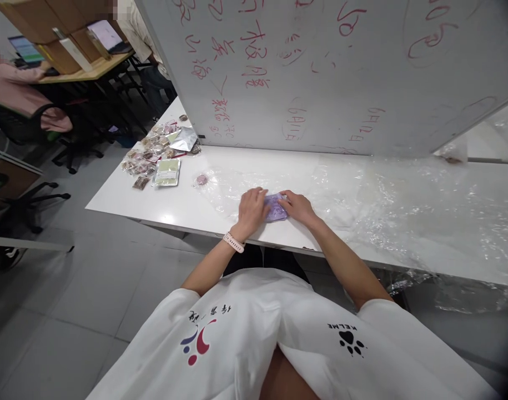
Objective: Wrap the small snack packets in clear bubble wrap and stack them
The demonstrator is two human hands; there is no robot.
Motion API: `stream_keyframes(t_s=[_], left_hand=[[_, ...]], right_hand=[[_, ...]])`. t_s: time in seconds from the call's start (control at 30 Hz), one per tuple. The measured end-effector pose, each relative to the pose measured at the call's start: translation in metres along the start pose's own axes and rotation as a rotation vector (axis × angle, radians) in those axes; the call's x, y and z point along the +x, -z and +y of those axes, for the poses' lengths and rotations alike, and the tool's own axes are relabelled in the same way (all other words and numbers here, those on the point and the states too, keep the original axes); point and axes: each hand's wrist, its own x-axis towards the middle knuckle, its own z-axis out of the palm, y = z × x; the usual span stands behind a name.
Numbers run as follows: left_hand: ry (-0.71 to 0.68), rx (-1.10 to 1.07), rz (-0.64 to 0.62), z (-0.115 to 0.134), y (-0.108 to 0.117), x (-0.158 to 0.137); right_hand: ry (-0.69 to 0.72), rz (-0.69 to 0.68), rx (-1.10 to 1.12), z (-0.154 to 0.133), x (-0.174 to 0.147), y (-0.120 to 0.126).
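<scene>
A small purple packet (276, 211) lies near the front edge of the white table, on or beside clear plastic film (232, 186). Its left side is under the bent fingers of my left hand (252, 210), whose wrist wears a pale pink band (234, 242). From the other side, my right hand (298, 208) grips the packet's upper right edge with thumb and fingers. Both hands are closed on it, and some fingertips are hidden. A round pinkish item (201, 179) sits at the film's left end.
Several small bagged items (147, 155), a green-labelled pouch (167, 173) and a silver pouch (184, 139) are heaped on the table's left end. Crumpled clear plastic (403, 216) spreads rightward and hangs over the edge. A whiteboard (320, 83) stands behind. Two people are at the back left.
</scene>
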Motion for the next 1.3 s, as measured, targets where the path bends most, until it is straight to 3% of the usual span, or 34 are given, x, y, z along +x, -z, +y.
stream_keyframes(t_s=[0.07, 0.17, 0.23, 0.3, 0.37, 0.47, 0.5, 0.53, 0.6, 0.67, 0.77, 0.87, 0.97, 1.07, 1.17, 1.23, 1.3], left_hand=[[-0.151, 0.014, -0.091, 0.004, -0.005, -0.012], [-0.174, 0.048, -0.173, 0.001, -0.010, -0.024], [-0.173, 0.051, -0.192, -0.003, -0.011, -0.025], [-0.180, 0.028, -0.209, -0.007, -0.009, -0.022], [-0.168, -0.024, -0.229, -0.010, -0.005, -0.017], [-0.123, -0.131, -0.280, -0.012, 0.007, -0.006], [-0.105, -0.171, -0.299, -0.013, 0.013, -0.002], [-0.090, -0.218, -0.323, -0.014, 0.018, 0.004], [-0.064, -0.327, -0.396, -0.019, 0.029, 0.016], [-0.038, -0.425, -0.486, -0.027, 0.037, 0.031], [0.037, -0.507, -0.606, -0.041, 0.041, 0.054], [0.146, -0.397, -0.600, -0.048, 0.036, 0.072], [0.187, -0.085, -0.456, -0.040, 0.026, 0.076], [0.048, 0.133, -0.276, -0.021, 0.010, 0.062], [-0.116, 0.151, -0.270, -0.006, -0.009, 0.035], [-0.129, 0.151, -0.256, -0.003, -0.019, 0.018], [-0.130, 0.153, -0.232, -0.003, -0.022, 0.005]], right_hand=[[0.037, -0.020, -0.004, 0.004, -0.003, 0.006], [0.130, -0.161, -0.031, 0.020, -0.009, 0.031], [0.101, -0.238, -0.118, 0.036, -0.011, 0.058], [-0.008, -0.220, -0.215, 0.052, -0.014, 0.088], [-0.128, -0.039, -0.308, 0.064, -0.019, 0.114], [-0.149, 0.461, -0.418, 0.059, -0.035, 0.129], [-0.075, 0.568, -0.408, 0.051, -0.041, 0.125], [0.038, 0.590, -0.369, 0.040, -0.047, 0.117], [0.298, 0.419, -0.255, 0.016, -0.055, 0.089], [0.448, 0.245, -0.220, -0.005, -0.057, 0.057], [0.399, 0.257, -0.284, -0.019, -0.043, 0.020], [0.320, 0.359, -0.317, -0.018, -0.021, -0.001], [0.356, 0.276, -0.294, -0.013, -0.006, -0.017], [0.348, 0.115, -0.243, -0.005, -0.004, -0.032], [0.324, 0.120, -0.234, 0.005, -0.014, -0.031], [0.264, 0.248, -0.264, 0.014, -0.024, -0.017], [0.109, 0.437, -0.288, 0.024, -0.032, 0.004]])
